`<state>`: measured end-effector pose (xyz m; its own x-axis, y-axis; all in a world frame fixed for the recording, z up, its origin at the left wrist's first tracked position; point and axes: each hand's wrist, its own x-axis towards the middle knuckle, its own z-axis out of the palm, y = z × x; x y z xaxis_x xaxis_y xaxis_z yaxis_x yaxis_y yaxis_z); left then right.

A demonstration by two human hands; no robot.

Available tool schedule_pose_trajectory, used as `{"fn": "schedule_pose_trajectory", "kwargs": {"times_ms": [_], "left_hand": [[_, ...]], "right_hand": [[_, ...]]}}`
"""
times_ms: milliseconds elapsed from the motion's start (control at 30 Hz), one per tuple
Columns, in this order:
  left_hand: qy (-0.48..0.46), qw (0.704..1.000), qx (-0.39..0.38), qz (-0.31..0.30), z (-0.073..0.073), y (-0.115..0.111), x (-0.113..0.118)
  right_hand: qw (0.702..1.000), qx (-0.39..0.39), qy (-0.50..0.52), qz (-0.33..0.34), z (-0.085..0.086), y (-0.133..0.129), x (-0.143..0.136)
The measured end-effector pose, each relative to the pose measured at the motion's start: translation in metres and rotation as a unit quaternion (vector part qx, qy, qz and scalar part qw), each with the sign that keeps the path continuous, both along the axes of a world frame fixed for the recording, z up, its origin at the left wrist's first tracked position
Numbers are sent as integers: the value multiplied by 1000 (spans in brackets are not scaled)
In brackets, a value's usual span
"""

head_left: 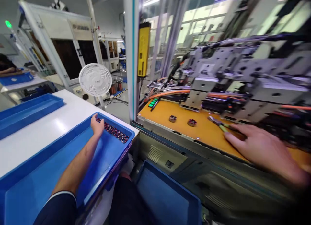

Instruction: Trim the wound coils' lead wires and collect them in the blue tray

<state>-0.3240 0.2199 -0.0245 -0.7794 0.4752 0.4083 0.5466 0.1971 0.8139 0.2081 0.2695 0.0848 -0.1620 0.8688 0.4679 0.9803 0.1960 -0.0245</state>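
My left hand (pixel 97 125) reaches to the far end of a long blue tray (pixel 55 147). Its fingers and thumb are closed around the end of a block of small round parts (pixel 116 133), dark with reddish dots, packed along the tray's end. Whether it has lifted one from the block is hard to see. Over the orange worktop, my right hand (pixel 262 147), somewhat blurred, grips the green handles of a pair of pliers (pixel 218 123). Left of the pliers' jaws stand two small round wound parts, one nearer (pixel 192 122) and one farther left (pixel 172 118).
Machine heads with cables and orange tubes (pixel 204 85) hang low behind the orange worktop (pixel 160 113). A metal frame post (pixel 130 56) rises between worktop and white table (pixel 75 105). Another blue tray (pixel 167 192) sits low by my legs. A white fan (pixel 95 79) stands beyond the table.
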Motion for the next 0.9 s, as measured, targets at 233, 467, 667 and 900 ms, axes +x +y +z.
{"fn": "schedule_pose_trajectory", "kwargs": {"times_ms": [233,467,667,900], "left_hand": [[148,931,41,-331,77,13,173],[-37,926,30,-375,96,31,284],[-175,884,62,-429,109,-18,291],[-318,802,73,-500,91,-143,299]], "right_hand": [[998,-29,56,28,5,-9,9],[998,-43,-13,45,-6,-12,12],[996,-17,30,87,-10,-9,14],[971,91,127,184,7,-55,-1]]}}
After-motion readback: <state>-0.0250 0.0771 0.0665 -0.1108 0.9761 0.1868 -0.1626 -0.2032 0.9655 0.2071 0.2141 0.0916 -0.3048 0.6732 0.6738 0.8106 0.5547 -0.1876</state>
